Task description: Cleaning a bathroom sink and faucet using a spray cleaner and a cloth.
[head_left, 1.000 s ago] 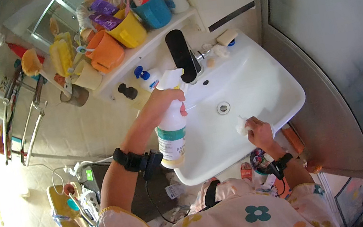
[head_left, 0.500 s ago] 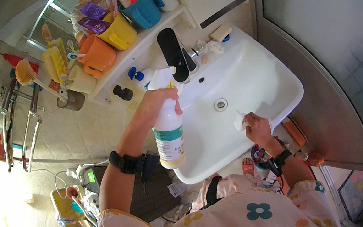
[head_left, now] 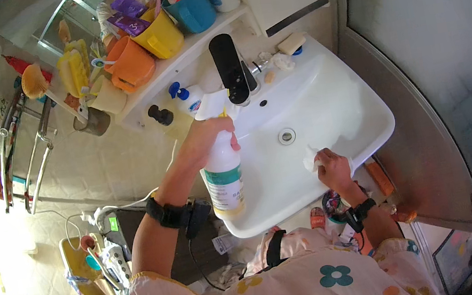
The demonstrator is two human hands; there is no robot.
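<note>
My left hand (head_left: 218,133) is wrapped round the neck of a white spray bottle (head_left: 225,184) with a green-banded label. The bottle is upright over the left rim of the white sink (head_left: 318,114), its spray head towards the black tap (head_left: 228,66). Over the sink's front right part, my right hand (head_left: 333,168) is closed on a crumpled white tissue (head_left: 311,158), whose end sticks out to the left. A round drain (head_left: 286,136) lies beyond that hand.
A shelf behind the tap bears orange (head_left: 131,65), yellow (head_left: 161,36) and blue cups (head_left: 190,9). Soap (head_left: 292,44) lies on the sink's back right corner. Pump bottles (head_left: 186,96) stand left of the tap. At the right is a glass door (head_left: 422,20); a metal rack (head_left: 27,146) hangs at the left.
The view has shifted slightly. Both hands keep their holds; the spray bottle sits a little farther right in view, and the tissue and right hand are almost unmoved.
</note>
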